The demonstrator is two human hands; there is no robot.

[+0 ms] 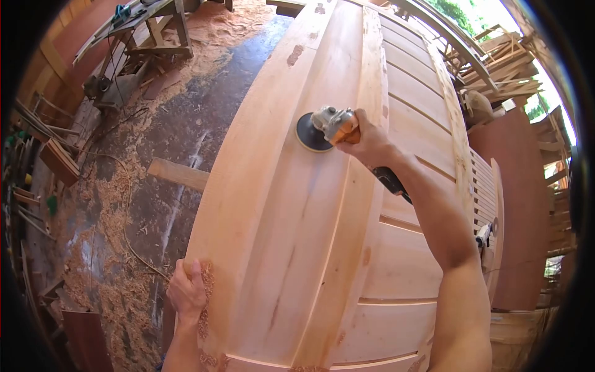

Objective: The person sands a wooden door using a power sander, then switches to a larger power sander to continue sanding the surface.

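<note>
A large pale wooden door (322, 204) with raised panels lies flat across the middle of the view. My right hand (370, 144) grips an orange-and-grey angle grinder (333, 125); its dark round sanding disc (310, 133) rests on the door's left stile, far from me. My left hand (187, 290) clutches the door's near left edge, fingers curled over it, beside a patch of reddish filler. The grinder's black rear handle shows under my right wrist.
Sawdust and shavings cover the dark floor (161, 186) at left. A plank (178, 173) juts out from under the door. A workbench (145, 31) stands at the back left, stacked timber (505, 62) at the back right, another slatted door (486, 198) to the right.
</note>
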